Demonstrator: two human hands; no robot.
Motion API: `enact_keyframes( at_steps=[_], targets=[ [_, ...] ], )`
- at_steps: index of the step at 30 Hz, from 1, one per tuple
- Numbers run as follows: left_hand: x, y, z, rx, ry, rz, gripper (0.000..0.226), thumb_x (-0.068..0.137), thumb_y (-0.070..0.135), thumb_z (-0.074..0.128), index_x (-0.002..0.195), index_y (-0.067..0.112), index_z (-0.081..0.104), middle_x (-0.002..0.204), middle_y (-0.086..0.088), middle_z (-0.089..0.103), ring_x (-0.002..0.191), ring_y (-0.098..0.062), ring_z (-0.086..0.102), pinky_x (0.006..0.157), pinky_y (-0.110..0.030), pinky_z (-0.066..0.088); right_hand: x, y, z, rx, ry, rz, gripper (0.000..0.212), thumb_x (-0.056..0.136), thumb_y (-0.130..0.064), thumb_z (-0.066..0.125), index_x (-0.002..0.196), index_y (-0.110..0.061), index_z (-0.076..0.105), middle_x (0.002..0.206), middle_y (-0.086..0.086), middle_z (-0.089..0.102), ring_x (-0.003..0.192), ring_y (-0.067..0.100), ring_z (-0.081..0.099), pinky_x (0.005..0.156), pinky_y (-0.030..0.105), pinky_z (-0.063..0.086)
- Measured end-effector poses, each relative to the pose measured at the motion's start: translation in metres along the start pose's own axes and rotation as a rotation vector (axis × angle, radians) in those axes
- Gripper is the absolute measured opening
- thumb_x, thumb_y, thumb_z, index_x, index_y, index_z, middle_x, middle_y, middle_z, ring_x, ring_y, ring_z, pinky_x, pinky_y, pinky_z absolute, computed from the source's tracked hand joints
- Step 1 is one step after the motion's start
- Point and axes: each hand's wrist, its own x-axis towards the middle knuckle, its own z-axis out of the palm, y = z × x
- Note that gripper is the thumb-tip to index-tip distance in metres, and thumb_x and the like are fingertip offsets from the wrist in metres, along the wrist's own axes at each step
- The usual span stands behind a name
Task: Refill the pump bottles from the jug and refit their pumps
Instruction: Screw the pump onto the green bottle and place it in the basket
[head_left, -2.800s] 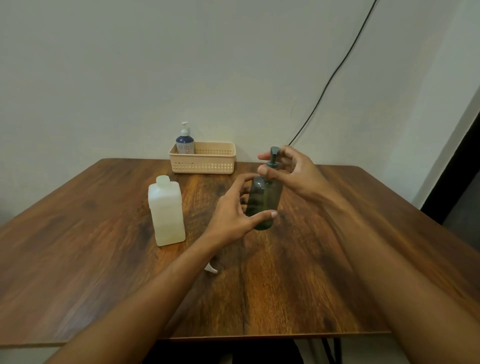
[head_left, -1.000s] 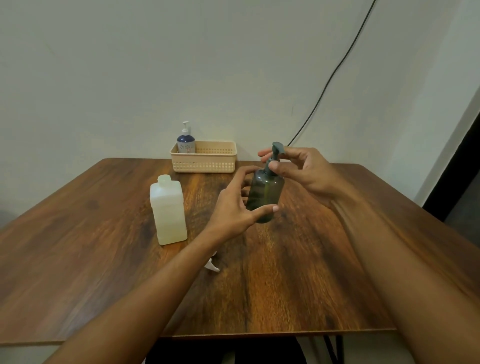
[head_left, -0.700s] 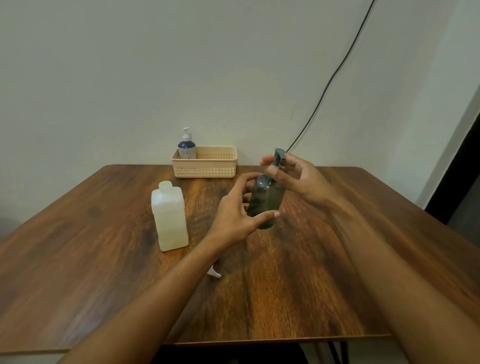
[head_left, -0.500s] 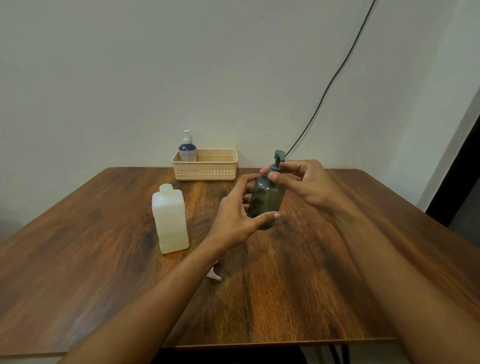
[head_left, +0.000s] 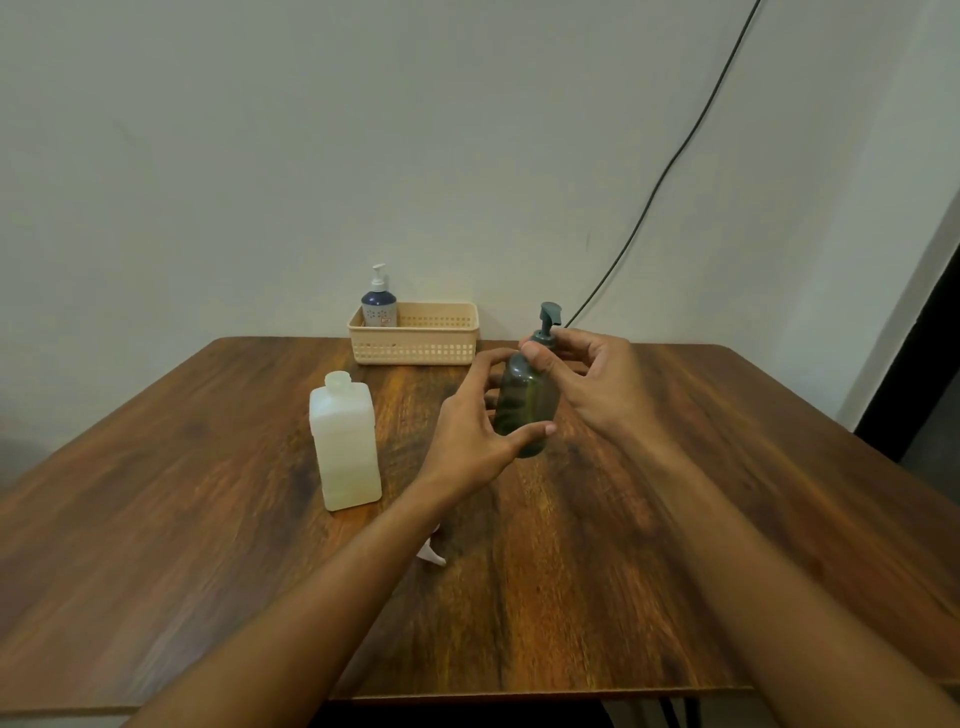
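Observation:
A dark green pump bottle (head_left: 525, 402) stands near the middle of the wooden table (head_left: 597, 571). My left hand (head_left: 470, 436) wraps its body from the left, thumb across the lower front. My right hand (head_left: 592, 379) pinches the collar of its grey-green pump (head_left: 548, 319), whose head sticks up above my fingers. The white translucent jug (head_left: 345, 441) stands uncapped to the left of my left hand. A blue bottle with a white pump (head_left: 378, 299) stands in the left end of the beige basket (head_left: 415, 343).
A small white object (head_left: 432, 555) lies on the table, partly hidden under my left forearm. The basket sits at the table's far edge against the wall. A black cable (head_left: 665, 171) runs down the wall behind it.
The pump head has turned under my right fingers while my left hand kept hold of the bottle. My view has shifted slightly; the jug and basket have stayed put.

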Motion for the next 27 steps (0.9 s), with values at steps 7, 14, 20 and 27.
enact_keyframes(
  at_steps=[7,14,20,27],
  targets=[
    [0.013,-0.002,-0.012,-0.021,0.017,-0.041,0.079,0.079,0.037,0.089,0.142,0.04,0.042,0.124,0.029,0.054,0.109,0.01,0.058,0.083,-0.007,0.051,0.0,0.001,-0.008,0.078,-0.146,0.088,0.073,0.078,-0.062,0.077,0.142,-0.028,0.066,0.138,-0.001,0.07,0.128,0.018,0.067,0.093,0.046,0.066],
    [0.026,0.0,-0.016,-0.004,-0.002,-0.085,0.075,0.081,0.034,0.089,0.136,0.049,0.04,0.12,0.031,0.055,0.099,0.016,0.061,0.071,-0.002,0.05,0.01,0.005,-0.005,0.11,-0.155,0.079,0.068,0.08,-0.05,0.081,0.142,-0.026,0.066,0.129,-0.005,0.072,0.12,0.017,0.072,0.076,0.033,0.067],
    [0.09,0.014,-0.039,0.313,-0.039,-0.073,0.077,0.077,0.038,0.09,0.139,0.025,0.047,0.135,0.001,0.064,0.11,-0.012,0.064,0.078,-0.016,0.052,0.064,-0.002,0.002,0.06,-0.153,0.041,0.058,0.092,-0.038,0.079,0.145,-0.021,0.063,0.137,0.006,0.072,0.122,0.026,0.071,0.085,0.048,0.067],
    [0.233,0.018,-0.095,0.61,-0.136,-0.099,0.069,0.076,0.047,0.088,0.132,0.014,0.063,0.119,-0.001,0.069,0.1,-0.013,0.068,0.077,-0.023,0.057,0.197,0.0,0.033,0.045,-0.139,-0.006,0.054,0.098,-0.031,0.076,0.147,-0.013,0.062,0.132,0.008,0.074,0.118,0.024,0.074,0.088,0.049,0.067]
  ],
)
